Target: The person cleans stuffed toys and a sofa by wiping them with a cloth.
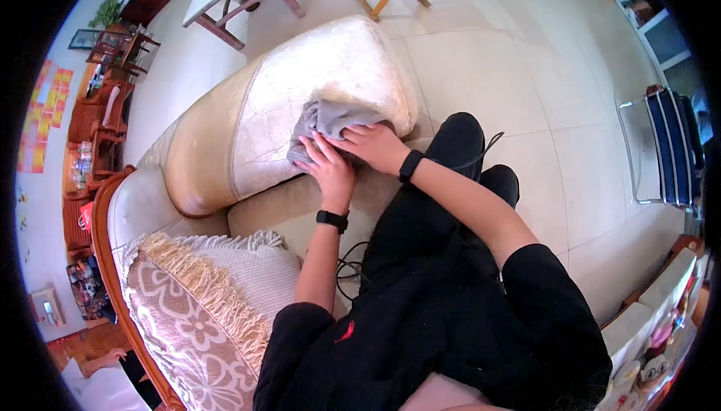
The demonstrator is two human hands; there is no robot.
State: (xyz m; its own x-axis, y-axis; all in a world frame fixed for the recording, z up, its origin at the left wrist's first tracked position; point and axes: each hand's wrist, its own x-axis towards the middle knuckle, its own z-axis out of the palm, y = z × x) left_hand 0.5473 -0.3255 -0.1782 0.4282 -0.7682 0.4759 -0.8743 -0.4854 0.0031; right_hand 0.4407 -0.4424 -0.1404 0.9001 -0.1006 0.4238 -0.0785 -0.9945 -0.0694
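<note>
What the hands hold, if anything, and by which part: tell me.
Gray cloth: the left hand and right hand lie on its near side; whether they grip or only press cannot be told.

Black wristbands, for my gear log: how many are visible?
2: one black wristband on the wrist of the left hand, another on that of the right hand. Sleeves could hide more.
</note>
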